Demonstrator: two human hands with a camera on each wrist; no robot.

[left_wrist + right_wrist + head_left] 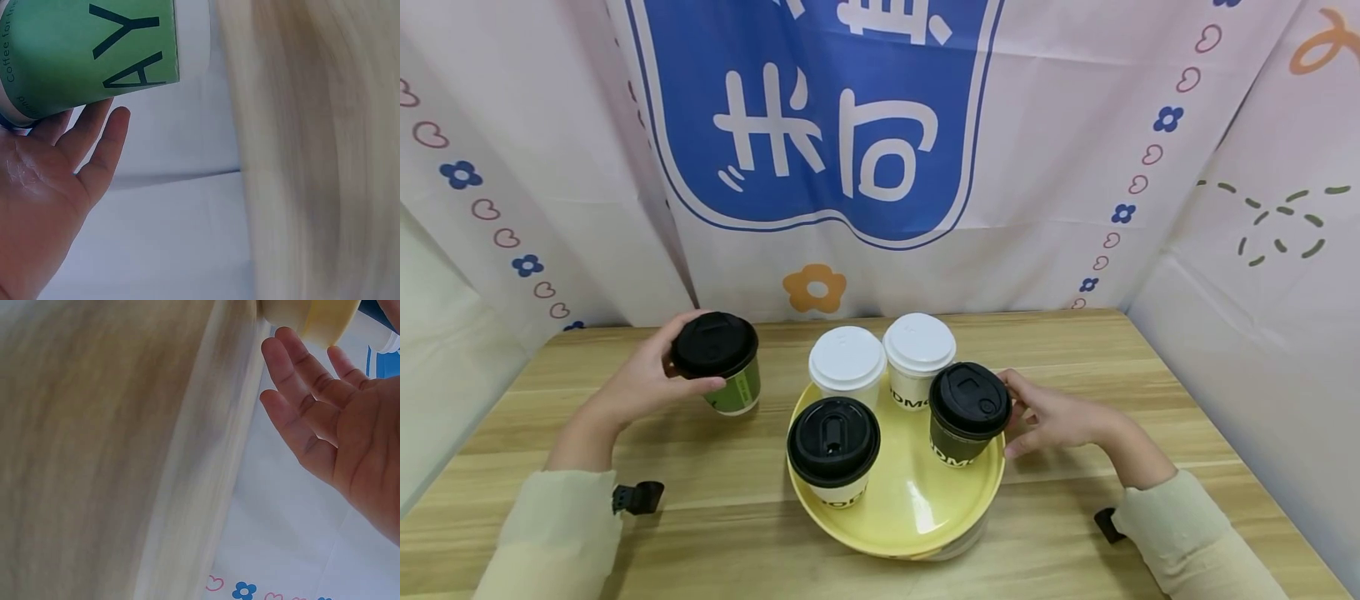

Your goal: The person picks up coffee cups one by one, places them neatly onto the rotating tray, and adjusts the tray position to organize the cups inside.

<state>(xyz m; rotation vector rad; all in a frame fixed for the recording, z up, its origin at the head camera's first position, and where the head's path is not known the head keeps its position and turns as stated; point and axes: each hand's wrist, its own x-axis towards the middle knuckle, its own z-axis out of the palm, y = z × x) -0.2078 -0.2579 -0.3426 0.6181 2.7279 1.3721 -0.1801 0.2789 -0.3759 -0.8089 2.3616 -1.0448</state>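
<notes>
In the head view my left hand (643, 375) grips a green paper cup (739, 390) with a black lid, its thumb along the near side. That cup, lettered "AY" in the left wrist view, is left of a round yellow tray (895, 533). My right hand (1056, 417) is at the tray's right rim, beside a dark cup (951, 446) with a black lid; its fingers are spread and loosely bent in the right wrist view. Also on the tray are a white cup with a black lid (833, 442) and two white-lidded cups, one (847, 358) left of the other (919, 343).
The tray sits raised on a round base on the wooden table (715, 533). Behind the table's far edge hangs a white cloth (1037, 167) with a blue emblem. Pale cloth walls (1247, 333) close in both sides. Each wrist carries a small black device (642, 497).
</notes>
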